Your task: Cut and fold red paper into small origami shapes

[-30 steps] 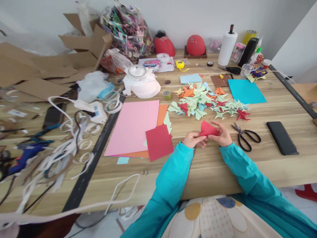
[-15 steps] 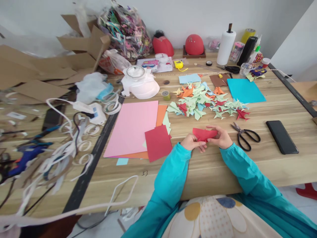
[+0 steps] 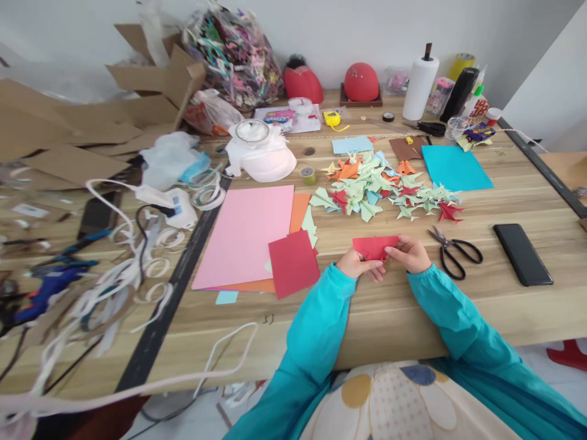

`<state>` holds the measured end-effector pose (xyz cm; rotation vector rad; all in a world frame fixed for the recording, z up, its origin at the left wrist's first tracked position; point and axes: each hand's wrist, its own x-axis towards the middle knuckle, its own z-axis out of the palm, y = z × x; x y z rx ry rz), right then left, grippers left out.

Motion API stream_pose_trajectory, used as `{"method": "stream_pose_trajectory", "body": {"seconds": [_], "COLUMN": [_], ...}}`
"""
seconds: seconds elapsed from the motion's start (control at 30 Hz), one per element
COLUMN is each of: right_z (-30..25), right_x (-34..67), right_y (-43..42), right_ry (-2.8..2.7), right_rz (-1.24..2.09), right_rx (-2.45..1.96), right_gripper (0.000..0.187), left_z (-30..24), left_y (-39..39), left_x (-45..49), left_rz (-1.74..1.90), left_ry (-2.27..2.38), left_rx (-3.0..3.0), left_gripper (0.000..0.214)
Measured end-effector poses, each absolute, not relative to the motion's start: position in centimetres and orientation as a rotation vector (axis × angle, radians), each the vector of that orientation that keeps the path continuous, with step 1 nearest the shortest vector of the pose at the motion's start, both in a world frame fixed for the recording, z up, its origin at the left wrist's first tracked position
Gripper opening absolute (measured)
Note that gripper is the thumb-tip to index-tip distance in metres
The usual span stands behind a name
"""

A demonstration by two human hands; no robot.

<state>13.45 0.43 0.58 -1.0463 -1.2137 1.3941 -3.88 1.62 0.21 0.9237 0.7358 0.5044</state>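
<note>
A folded piece of red paper (image 3: 373, 246) is pinched between both my hands just above the wooden table (image 3: 389, 311). My left hand (image 3: 356, 264) grips its lower left edge, fingers closed. My right hand (image 3: 409, 253) grips its right side with thumb and fingers. Both arms wear teal sleeves. Beyond the hands lies a heap of folded paper shapes (image 3: 385, 186) in green, red, orange and blue. A dark red sheet (image 3: 293, 263) lies left of my left hand, partly over pink paper (image 3: 245, 235).
Black scissors (image 3: 454, 250) and a black phone (image 3: 523, 253) lie to the right. A blue sheet (image 3: 454, 168) sits at the back right, with a paper towel roll (image 3: 419, 88) behind. Cardboard, white tape rings and cords (image 3: 151, 244) clutter the left.
The red paper was raised with a pointed flap up; now it lies flatter and lower between my hands. Both hands stay in much the same place.
</note>
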Motion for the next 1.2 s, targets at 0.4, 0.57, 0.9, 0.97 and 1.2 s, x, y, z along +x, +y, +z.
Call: {"method": "stream_pose_trajectory", "body": {"seconds": [0.4, 0.57, 0.9, 0.97, 1.2], "right_z": [1.0, 0.1, 0.4, 0.3, -0.4], "right_x": [13.4, 13.1, 13.0, 13.0, 12.9], "right_y": [0.5, 0.3, 0.3, 0.3, 0.3], "right_ry": [-1.272, -1.359, -1.338, -1.349, -1.306], "right_rz": [1.395, 1.317, 1.289, 1.313, 1.325], "right_rx": [-1.121, -1.159, -1.191, -1.199, -1.216], "right_gripper": [0.034, 0.033, 0.032, 0.033, 0.037], "left_z": [-0.4, -0.3, -0.3, -0.2, -0.1], "left_y": [1.7, 1.6, 1.7, 1.7, 1.6], "left_x": [-3.6, -3.2, -3.2, -3.1, -2.8], "left_rz": [0.628, 0.690, 0.644, 0.640, 0.622], "left_ry": [0.784, 0.815, 0.849, 0.861, 0.905], "left_rx": [0.969, 1.025, 1.025, 1.031, 0.980], "left_gripper": [0.046, 0.046, 0.048, 0.049, 0.051]}}
